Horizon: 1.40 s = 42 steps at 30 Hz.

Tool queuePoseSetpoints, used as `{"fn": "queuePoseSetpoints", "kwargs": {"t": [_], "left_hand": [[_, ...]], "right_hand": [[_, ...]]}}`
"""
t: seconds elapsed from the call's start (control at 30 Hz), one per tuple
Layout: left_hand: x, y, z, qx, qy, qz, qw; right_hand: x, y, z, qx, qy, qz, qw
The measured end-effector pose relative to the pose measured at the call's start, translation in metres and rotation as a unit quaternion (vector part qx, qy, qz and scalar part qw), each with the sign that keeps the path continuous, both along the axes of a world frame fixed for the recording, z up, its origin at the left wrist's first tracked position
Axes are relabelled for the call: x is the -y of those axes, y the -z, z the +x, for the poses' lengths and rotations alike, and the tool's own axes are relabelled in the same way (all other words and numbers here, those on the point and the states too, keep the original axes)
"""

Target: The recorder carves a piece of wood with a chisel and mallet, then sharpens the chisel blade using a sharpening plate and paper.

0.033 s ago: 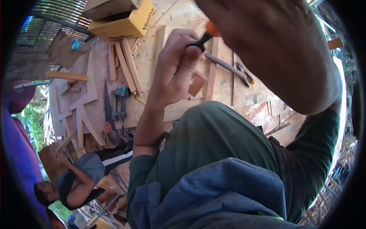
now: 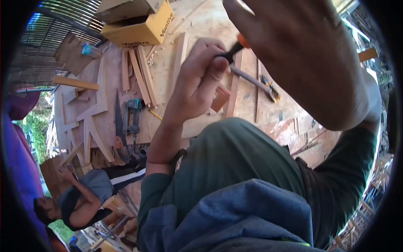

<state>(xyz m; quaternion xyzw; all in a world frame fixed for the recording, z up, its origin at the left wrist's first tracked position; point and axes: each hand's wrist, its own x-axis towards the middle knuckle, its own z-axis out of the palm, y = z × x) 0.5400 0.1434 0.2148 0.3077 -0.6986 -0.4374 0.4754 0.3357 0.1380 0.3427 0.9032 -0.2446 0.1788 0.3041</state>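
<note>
My left hand (image 2: 197, 82) is closed, thumb and fingers wrapped around the black part of a hand tool (image 2: 228, 54) with an orange end. That tool slants up to the right, and its tip is hidden in my fist. Right against the orange end is my right hand (image 2: 256, 23), partly cut off by the upper edge. Its fingers are mostly hidden, so its grip does not show. Below my left fist a small brown wood block (image 2: 220, 100) shows. A grey rod (image 2: 254, 80) lies just right of my fist, its far end near yellow-and-black pliers (image 2: 270, 87).
Wood strips (image 2: 140, 75) and a teal-and-black power tool (image 2: 133, 115) lie to the left, beside a handsaw (image 2: 118, 122). A yellow cardboard box (image 2: 138, 31) stands at the back. Another person (image 2: 79, 197) sits at lower left, one hand on a brown board.
Both hands and the tool appear slightly farther right and lower in the picture. The surroundings have shifted a little too. My left hand keeps its hold on the tool.
</note>
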Motion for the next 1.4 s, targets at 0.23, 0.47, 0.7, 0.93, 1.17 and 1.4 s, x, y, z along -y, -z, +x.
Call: {"fn": "queuePoseSetpoints", "kwargs": {"t": [0.23, 0.47, 0.7, 0.93, 1.17, 1.4], "left_hand": [[0.016, 0.021, -0.007, -0.203, 0.051, 0.042, 0.977], [-0.003, 0.084, 0.004, -0.064, -0.115, -0.1, 0.986], [0.01, 0.072, -0.011, -0.015, -0.03, -0.14, 0.99], [0.018, 0.072, -0.016, -0.025, 0.037, -0.103, 0.994], [0.02, 0.07, -0.017, 0.025, 0.027, -0.127, 0.991], [0.027, 0.051, -0.023, -0.038, 0.1, -0.087, 0.99]], "right_hand": [[0.006, 0.028, -0.044, -0.062, 0.042, 0.286, 0.955], [-0.036, 0.058, -0.056, 0.158, 0.057, 0.492, 0.855], [-0.045, 0.046, -0.058, 0.084, 0.106, 0.586, 0.799], [-0.042, 0.056, -0.079, 0.122, 0.069, 0.548, 0.824], [-0.025, 0.042, -0.056, 0.126, 0.194, 0.75, 0.62], [-0.013, 0.047, -0.049, 0.067, 0.197, 0.693, 0.69]]}}
